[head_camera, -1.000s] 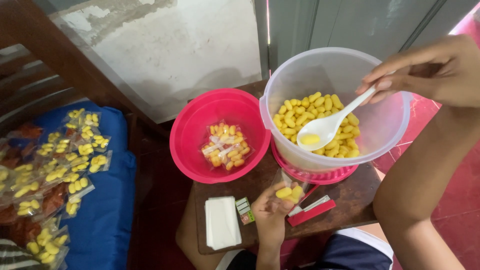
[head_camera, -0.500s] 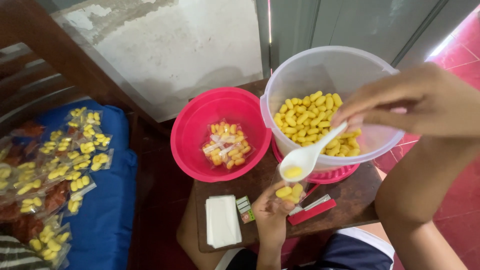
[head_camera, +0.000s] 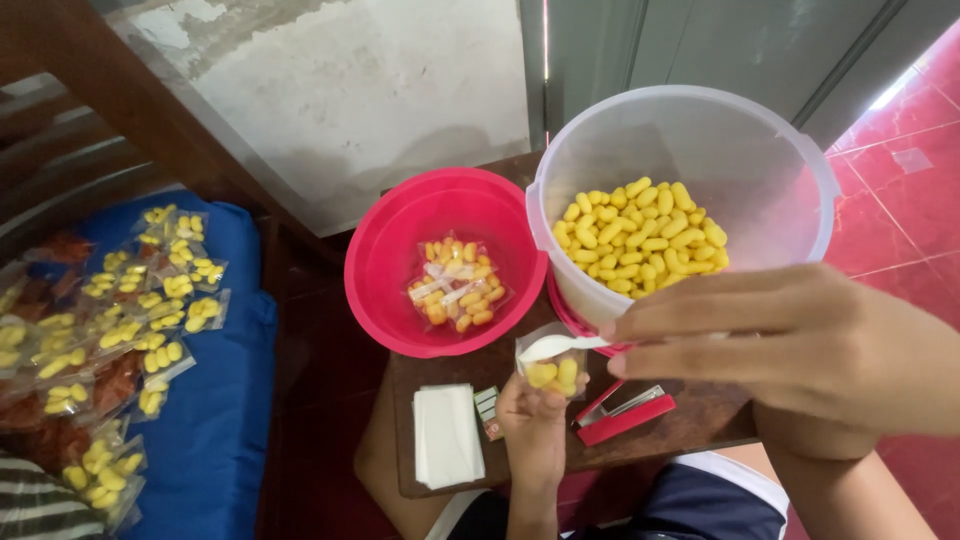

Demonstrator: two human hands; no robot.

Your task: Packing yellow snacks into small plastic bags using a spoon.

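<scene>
Over dark wooden table point(head_camera: 690, 420) by red-tiled floor point(head_camera: 890, 220), hands grasping spoon point(head_camera: 560, 346) and bag point(head_camera: 550, 372)

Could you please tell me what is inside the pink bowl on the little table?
The pink bowl holds a few small clear packets of yellow-orange snack pieces, heaped at its bottom. Whatever lies beneath that heap is covered; the exact packet count is unclear.
</scene>
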